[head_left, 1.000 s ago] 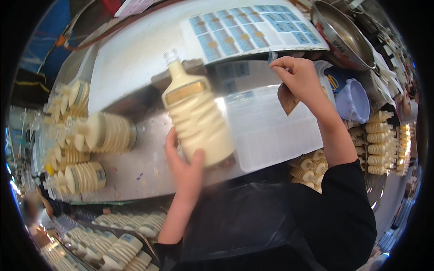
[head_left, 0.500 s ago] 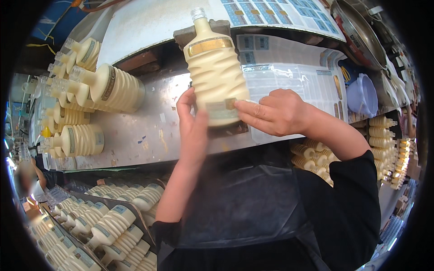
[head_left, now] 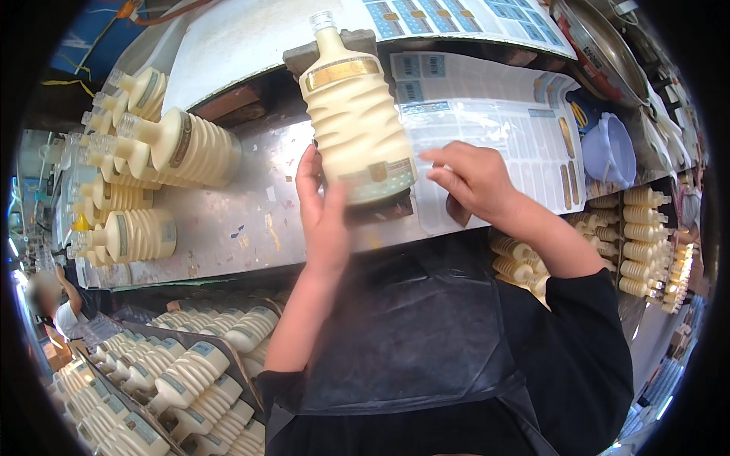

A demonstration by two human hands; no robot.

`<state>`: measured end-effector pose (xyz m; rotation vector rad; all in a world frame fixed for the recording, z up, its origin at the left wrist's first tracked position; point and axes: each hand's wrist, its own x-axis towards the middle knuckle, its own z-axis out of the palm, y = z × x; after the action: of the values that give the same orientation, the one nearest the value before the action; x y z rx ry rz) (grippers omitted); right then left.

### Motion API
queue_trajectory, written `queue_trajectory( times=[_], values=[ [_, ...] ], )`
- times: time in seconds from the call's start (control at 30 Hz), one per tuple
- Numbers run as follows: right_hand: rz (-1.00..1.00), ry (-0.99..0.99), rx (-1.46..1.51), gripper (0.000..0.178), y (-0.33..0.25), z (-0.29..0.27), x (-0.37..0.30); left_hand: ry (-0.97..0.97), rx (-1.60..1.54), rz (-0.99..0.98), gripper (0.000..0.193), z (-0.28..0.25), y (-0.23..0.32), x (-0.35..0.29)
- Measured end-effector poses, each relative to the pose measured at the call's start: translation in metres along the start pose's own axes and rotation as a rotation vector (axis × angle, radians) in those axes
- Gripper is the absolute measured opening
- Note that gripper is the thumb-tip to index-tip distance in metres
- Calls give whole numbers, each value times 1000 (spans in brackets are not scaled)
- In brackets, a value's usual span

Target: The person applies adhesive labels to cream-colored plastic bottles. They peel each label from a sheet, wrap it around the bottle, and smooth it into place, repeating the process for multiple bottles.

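A cream bottle (head_left: 357, 114) with wavy ridges and a clear threaded neck lies tilted on its back, its shoulder against a grey block (head_left: 298, 56). A gold label (head_left: 342, 72) crosses its shoulder. Near its base is a pale green label (head_left: 365, 190) with a small gold-brown patch. My left hand (head_left: 322, 216) grips the lower left side of the bottle, thumb towards the front and fingers at the edge. Just right of the base, my right hand (head_left: 479, 181) hovers apart from the bottle, index finger stretched out and thumb apart, with nothing visible between them.
Several similar bottles (head_left: 194, 148) lie at the left on the metal table (head_left: 251, 220). Label sheets (head_left: 487, 137) cover the right side, near a lilac bucket (head_left: 608, 156). Crates of bottles (head_left: 190, 376) stand lower left; more bottles (head_left: 642, 235) are stacked right. A person (head_left: 65, 304) is far left.
My right hand has lifted off the label near the bottle's base and drawn back to the right. My left hand remains at the bottle's side.
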<state>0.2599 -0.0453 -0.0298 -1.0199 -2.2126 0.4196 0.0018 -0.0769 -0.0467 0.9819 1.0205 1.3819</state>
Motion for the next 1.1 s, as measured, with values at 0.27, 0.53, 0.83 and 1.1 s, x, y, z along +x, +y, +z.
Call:
queue_trajectory(
  times=[0.27, 0.53, 0.83, 1.1],
  values=[
    [785, -82, 585, 56, -41, 27, 26, 43, 161, 21, 70, 11, -2, 3],
    [831, -63, 589, 57, -44, 28, 28, 29, 112, 46, 71, 7, -7, 3],
    [810, -24, 639, 57, -43, 35, 25, 37, 91, 40, 69, 7, -8, 2],
    [743, 35, 823, 50, -34, 40, 18, 34, 38, 42, 61, 2, -12, 1]
  ],
)
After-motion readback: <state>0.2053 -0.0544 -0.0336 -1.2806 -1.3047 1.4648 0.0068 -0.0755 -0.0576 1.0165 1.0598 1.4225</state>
